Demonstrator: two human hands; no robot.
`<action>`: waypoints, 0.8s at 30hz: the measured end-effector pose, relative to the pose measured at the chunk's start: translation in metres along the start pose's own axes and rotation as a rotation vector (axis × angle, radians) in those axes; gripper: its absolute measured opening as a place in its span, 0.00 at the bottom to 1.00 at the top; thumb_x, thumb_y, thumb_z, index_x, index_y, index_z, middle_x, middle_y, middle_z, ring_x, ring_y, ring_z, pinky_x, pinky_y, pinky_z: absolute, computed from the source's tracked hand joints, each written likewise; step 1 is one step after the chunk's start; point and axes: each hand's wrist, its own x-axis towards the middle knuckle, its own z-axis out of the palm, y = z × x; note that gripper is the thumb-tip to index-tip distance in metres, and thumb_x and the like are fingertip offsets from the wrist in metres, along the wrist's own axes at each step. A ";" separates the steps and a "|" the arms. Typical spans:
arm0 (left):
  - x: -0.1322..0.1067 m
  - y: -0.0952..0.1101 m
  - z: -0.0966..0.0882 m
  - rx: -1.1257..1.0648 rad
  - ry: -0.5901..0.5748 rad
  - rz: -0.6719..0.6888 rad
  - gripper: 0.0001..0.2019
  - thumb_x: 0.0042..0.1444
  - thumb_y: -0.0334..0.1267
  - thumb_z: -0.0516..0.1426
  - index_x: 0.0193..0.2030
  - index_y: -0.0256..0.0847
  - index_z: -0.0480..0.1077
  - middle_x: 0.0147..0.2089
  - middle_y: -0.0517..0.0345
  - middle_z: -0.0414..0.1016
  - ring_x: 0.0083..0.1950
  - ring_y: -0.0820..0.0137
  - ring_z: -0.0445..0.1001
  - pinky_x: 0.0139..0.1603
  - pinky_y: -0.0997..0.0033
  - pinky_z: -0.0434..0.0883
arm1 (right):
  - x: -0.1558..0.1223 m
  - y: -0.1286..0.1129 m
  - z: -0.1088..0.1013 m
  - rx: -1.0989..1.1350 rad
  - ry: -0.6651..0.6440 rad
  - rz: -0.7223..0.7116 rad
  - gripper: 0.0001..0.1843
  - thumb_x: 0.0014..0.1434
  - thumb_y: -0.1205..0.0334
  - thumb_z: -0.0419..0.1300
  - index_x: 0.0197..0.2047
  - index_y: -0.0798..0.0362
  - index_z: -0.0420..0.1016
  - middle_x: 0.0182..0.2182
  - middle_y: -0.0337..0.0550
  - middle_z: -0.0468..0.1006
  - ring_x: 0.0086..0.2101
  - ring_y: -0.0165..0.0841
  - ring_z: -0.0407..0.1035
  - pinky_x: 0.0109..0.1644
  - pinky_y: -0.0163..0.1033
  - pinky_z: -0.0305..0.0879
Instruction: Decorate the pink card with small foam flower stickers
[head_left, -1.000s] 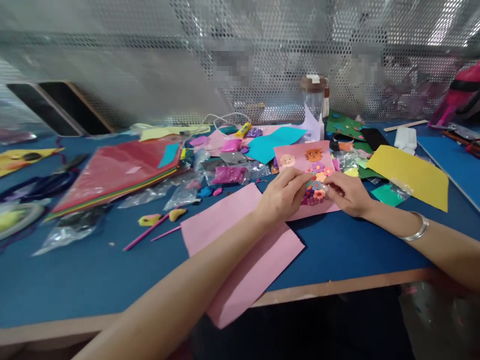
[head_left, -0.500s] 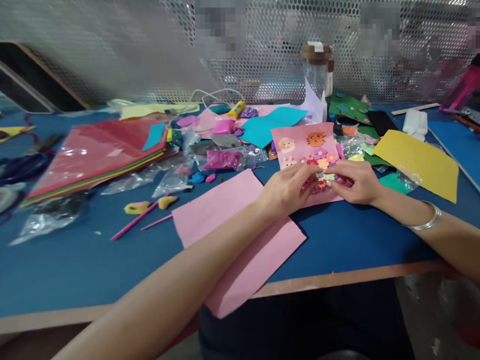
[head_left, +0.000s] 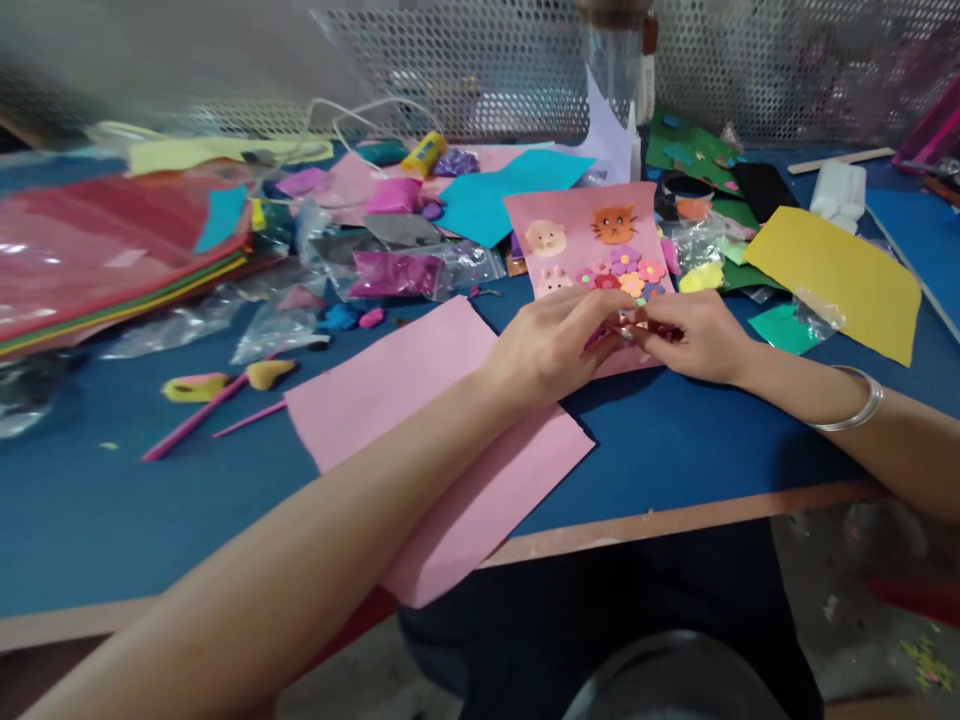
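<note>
Over the lower part of a pink decorated sheet (head_left: pixel 581 215), my left hand (head_left: pixel 551 345) and my right hand (head_left: pixel 697 335) meet with pinched fingertips. Whatever is between them is too small and hidden to name. The sheet bears an orange cat face (head_left: pixel 614 224), two pale animal faces and a cluster of colourful flowers (head_left: pixel 630 268), partly covered by my fingers. A plain pink sheet (head_left: pixel 442 400) lies under my left forearm and sticks out past the table's front edge.
Left of the plain sheet lie two pink sticks (head_left: pixel 199 418) and yellow clay pieces (head_left: pixel 196 387). Behind are bags of purple clay (head_left: pixel 396 273), a blue sheet (head_left: pixel 502 195) and stacked coloured sheets (head_left: pixel 112 255). A yellow sheet (head_left: pixel 840 280) and black phone-like slab (head_left: pixel 765 193) are at right.
The view has tipped down and swung right, so the table's things appear higher and further left. My fingertips have drawn closer together near the bottom of the decorated sheet.
</note>
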 end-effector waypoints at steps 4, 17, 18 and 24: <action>0.002 0.000 -0.007 -0.021 -0.048 -0.020 0.13 0.56 0.44 0.50 0.42 0.37 0.62 0.36 0.53 0.69 0.38 0.68 0.70 0.37 0.69 0.68 | 0.001 0.002 -0.002 0.038 0.000 0.042 0.13 0.56 0.59 0.48 0.27 0.54 0.70 0.21 0.38 0.69 0.24 0.28 0.63 0.28 0.33 0.53; 0.001 -0.009 -0.010 0.056 -0.308 -0.011 0.19 0.53 0.50 0.50 0.41 0.35 0.63 0.38 0.49 0.66 0.40 0.63 0.65 0.40 0.64 0.63 | -0.002 0.009 -0.013 -0.257 -0.164 -0.101 0.16 0.56 0.62 0.47 0.34 0.55 0.75 0.23 0.41 0.73 0.26 0.29 0.65 0.26 0.34 0.49; 0.002 -0.008 -0.011 0.060 -0.311 -0.009 0.18 0.53 0.50 0.50 0.41 0.35 0.63 0.39 0.49 0.66 0.40 0.64 0.65 0.39 0.65 0.64 | -0.002 0.008 -0.012 -0.275 -0.172 -0.105 0.16 0.56 0.62 0.47 0.34 0.55 0.75 0.23 0.41 0.73 0.26 0.29 0.64 0.26 0.34 0.48; 0.002 -0.004 -0.013 0.074 -0.292 -0.005 0.17 0.54 0.48 0.50 0.42 0.35 0.64 0.37 0.51 0.67 0.38 0.67 0.66 0.35 0.70 0.65 | -0.003 0.009 -0.011 -0.255 -0.174 -0.108 0.14 0.54 0.62 0.49 0.36 0.56 0.75 0.24 0.41 0.74 0.26 0.30 0.64 0.26 0.33 0.49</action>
